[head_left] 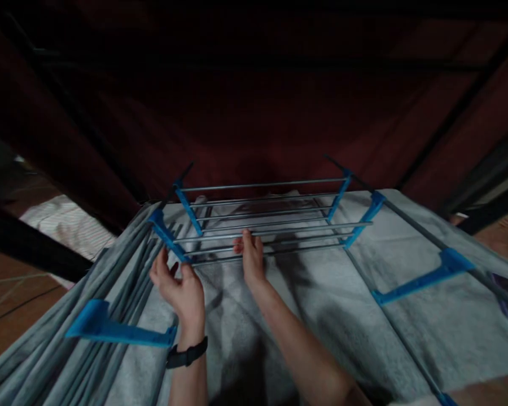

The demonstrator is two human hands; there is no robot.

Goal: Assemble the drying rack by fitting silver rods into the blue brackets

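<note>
Running left to right in the head view, the near metal rods (313, 229) lay ahead, their long axis roughly crosswise to the reaching arms. The right hand (253, 256) was closed around them left of their middle — nearer than the left hand (180, 287), whose fingers stood loosely parted beside the left blue bracket (168, 235); whether they touched it could not be told. The right blue bracket (363, 220) stood well apart from both, over grey cloth (322, 282).
</note>
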